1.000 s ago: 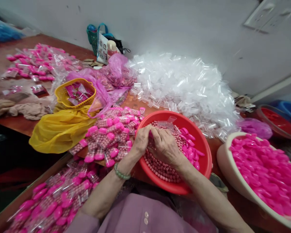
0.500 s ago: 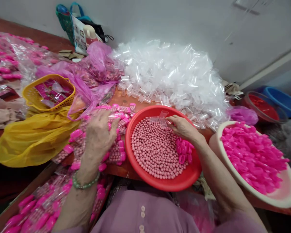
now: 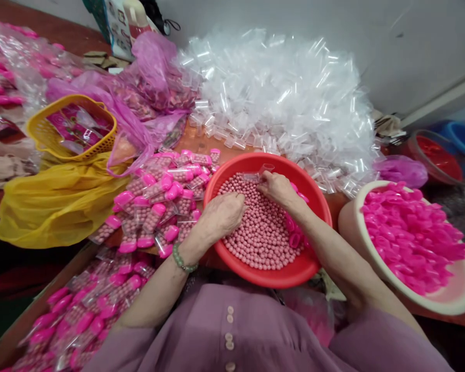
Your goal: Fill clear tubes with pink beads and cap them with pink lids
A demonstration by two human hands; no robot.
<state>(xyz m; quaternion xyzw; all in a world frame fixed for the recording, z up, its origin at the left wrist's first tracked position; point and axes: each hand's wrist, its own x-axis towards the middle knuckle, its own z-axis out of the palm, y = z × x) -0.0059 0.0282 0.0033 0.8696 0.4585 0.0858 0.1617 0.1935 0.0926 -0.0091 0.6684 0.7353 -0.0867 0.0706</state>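
A red basin [image 3: 267, 279] holds a mass of pink beads [image 3: 261, 243]. My left hand [image 3: 225, 214] is in the basin's left side, its fingers curled down against the beads; whatever they grip is hidden. At the back of the basin, my right hand [image 3: 277, 187] is closed with fingertips on a small clear plastic container [image 3: 267, 167]. Another clear container lies on the beads just left of those fingertips. Bright pink caps [image 3: 294, 238] sit at the basin's right side, partly behind my right wrist.
Clear containers [image 3: 279, 93] are heaped behind the basin. A white tub [image 3: 422, 305] of pink caps stands right. Bead-filled, pink-capped containers [image 3: 155, 191] lie left, more [image 3: 77, 320] in a lower tray. Further left are a yellow basket [image 3: 96, 150] and yellow bag [image 3: 58, 206].
My left hand has moved right, from above the filled containers into the basin, and its fingers have curled. My right hand has shifted slightly left to the clear container. The view has tilted down.
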